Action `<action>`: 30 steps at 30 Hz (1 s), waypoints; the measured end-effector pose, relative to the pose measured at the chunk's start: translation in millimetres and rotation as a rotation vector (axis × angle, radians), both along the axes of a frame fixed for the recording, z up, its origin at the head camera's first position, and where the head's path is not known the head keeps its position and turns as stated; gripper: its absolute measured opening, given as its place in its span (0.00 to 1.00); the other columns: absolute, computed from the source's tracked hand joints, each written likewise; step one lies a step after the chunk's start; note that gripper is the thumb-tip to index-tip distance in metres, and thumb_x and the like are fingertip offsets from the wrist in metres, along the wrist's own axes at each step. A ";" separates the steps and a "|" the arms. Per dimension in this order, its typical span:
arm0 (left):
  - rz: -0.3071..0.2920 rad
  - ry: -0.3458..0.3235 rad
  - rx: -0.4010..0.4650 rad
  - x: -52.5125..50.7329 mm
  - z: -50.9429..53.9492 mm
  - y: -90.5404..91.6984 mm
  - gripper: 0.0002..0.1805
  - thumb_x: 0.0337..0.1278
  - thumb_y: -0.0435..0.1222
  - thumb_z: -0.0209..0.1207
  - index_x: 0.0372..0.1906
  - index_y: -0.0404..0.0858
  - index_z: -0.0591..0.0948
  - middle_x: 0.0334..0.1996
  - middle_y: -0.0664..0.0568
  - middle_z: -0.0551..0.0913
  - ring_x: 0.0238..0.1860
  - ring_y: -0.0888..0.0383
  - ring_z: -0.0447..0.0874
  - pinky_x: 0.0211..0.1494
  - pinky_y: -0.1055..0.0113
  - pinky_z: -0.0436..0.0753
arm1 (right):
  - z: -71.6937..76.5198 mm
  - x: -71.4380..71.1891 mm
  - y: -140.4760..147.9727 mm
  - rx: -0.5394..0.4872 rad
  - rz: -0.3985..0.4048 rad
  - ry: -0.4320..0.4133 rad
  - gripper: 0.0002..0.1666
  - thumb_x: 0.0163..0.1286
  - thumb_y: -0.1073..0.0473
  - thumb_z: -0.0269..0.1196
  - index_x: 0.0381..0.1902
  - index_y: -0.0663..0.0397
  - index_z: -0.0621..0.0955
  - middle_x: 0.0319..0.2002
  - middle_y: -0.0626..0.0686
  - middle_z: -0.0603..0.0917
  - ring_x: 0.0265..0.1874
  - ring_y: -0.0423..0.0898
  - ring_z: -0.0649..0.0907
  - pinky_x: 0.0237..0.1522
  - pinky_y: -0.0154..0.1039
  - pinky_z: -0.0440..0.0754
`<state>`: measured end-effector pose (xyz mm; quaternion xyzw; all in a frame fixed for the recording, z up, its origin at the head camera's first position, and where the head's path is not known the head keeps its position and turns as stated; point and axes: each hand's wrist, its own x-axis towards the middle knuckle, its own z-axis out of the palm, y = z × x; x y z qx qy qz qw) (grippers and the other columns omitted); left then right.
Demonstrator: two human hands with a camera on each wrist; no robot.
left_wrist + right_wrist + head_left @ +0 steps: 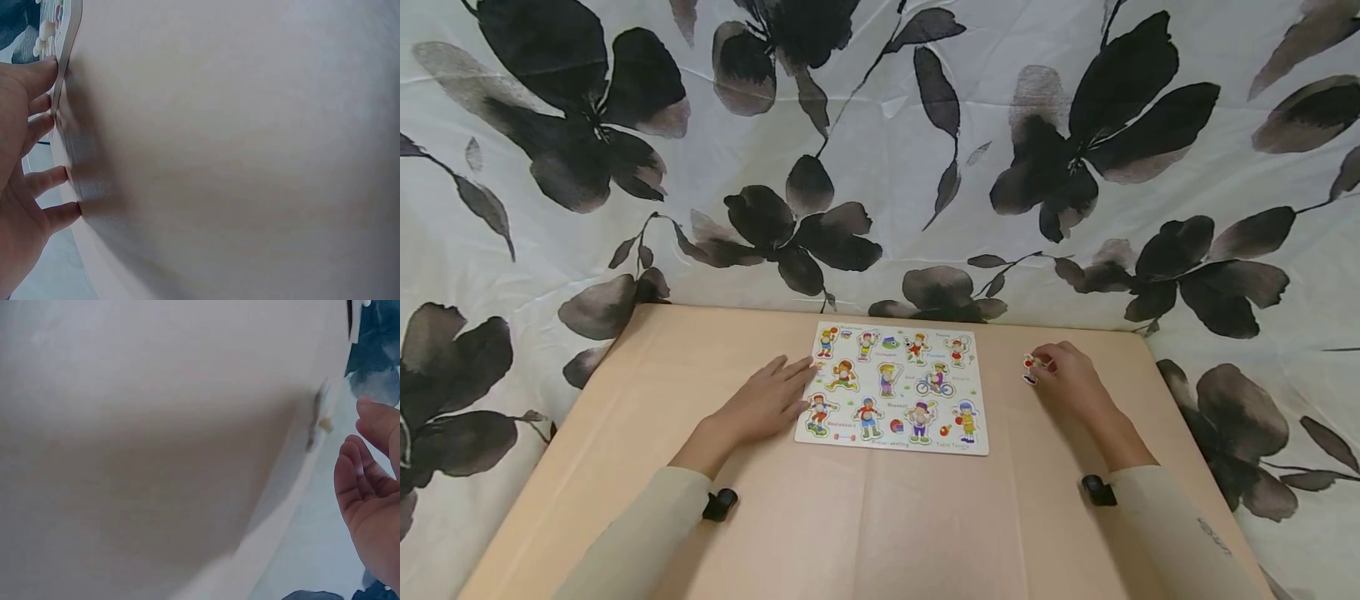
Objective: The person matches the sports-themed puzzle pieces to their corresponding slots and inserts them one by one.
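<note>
A white board puzzle with colourful sports figures lies flat at the middle of the table. My left hand rests at its left edge, fingers spread. In the left wrist view the thumb touches the board's side, while other fingertips press on the table. To the right of the board lies a small figure-shaped puzzle piece. Right beside it is my right hand, partly covering it. From the right wrist, the piece's knob shows just beyond the loosely bent fingers, with a gap between.
Light wood-coloured table surface extends in front of the board and to both sides. Behind it hangs a white cloth with dark flowers, which also surrounds the table's sides. Black wrist cameras sit at both cuffs.
</note>
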<state>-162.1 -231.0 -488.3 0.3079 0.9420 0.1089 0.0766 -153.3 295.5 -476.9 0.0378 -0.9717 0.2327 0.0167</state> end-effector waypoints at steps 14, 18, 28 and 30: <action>-0.022 0.019 -0.014 -2.4 -0.9 1.0 0.35 0.74 0.48 0.57 0.78 0.38 0.67 0.79 0.44 0.64 0.78 0.32 0.59 0.82 0.40 0.60 | -12.6 -8.3 12.1 0.050 0.001 -0.031 0.10 0.71 0.63 0.68 0.45 0.65 0.84 0.34 0.59 0.81 0.34 0.53 0.78 0.38 0.46 0.77; -0.014 0.007 -0.013 -1.0 -0.6 1.1 0.35 0.74 0.48 0.57 0.78 0.38 0.67 0.79 0.44 0.64 0.78 0.31 0.59 0.81 0.40 0.60 | -14.3 -11.0 11.4 0.063 0.013 -0.051 0.08 0.72 0.63 0.66 0.43 0.65 0.83 0.34 0.58 0.80 0.34 0.53 0.77 0.38 0.47 0.77; -0.017 0.018 -0.013 -1.4 -0.4 1.1 0.34 0.75 0.48 0.57 0.78 0.38 0.67 0.79 0.44 0.64 0.78 0.32 0.60 0.81 0.40 0.61 | -14.9 -11.9 9.5 0.068 -0.001 -0.072 0.07 0.73 0.63 0.65 0.42 0.64 0.83 0.35 0.59 0.82 0.36 0.54 0.80 0.40 0.50 0.80; -0.014 0.018 -0.018 -1.7 -1.0 0.8 0.34 0.75 0.48 0.57 0.78 0.38 0.67 0.80 0.45 0.64 0.78 0.32 0.60 0.81 0.40 0.61 | -14.2 -11.4 8.5 0.066 0.003 -0.069 0.08 0.73 0.63 0.65 0.42 0.64 0.83 0.35 0.59 0.82 0.36 0.54 0.80 0.40 0.50 0.80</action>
